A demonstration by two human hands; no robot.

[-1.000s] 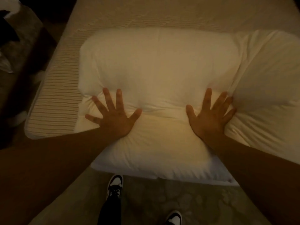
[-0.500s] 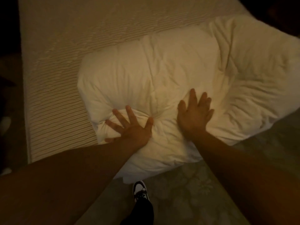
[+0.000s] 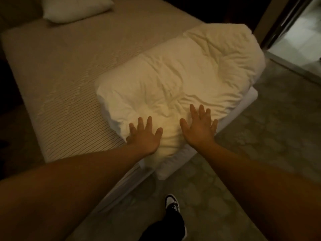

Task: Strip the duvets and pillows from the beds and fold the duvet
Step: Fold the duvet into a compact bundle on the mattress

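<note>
1. Duvet [image 3: 180,80], white and folded into a thick bundle, lies on the near corner of the bed [image 3: 57,70], one edge hanging over the side.
2. The left hand [image 3: 144,134] presses flat on its near end, fingers spread straight.
3. The right hand [image 3: 199,126] lies flat beside it, fingers extended, grasping nothing.
4. A pillow [image 3: 73,7] rests at the far end.

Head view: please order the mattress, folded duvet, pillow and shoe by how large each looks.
1. mattress
2. folded duvet
3. pillow, far away and cut off, so unsure
4. shoe
</note>
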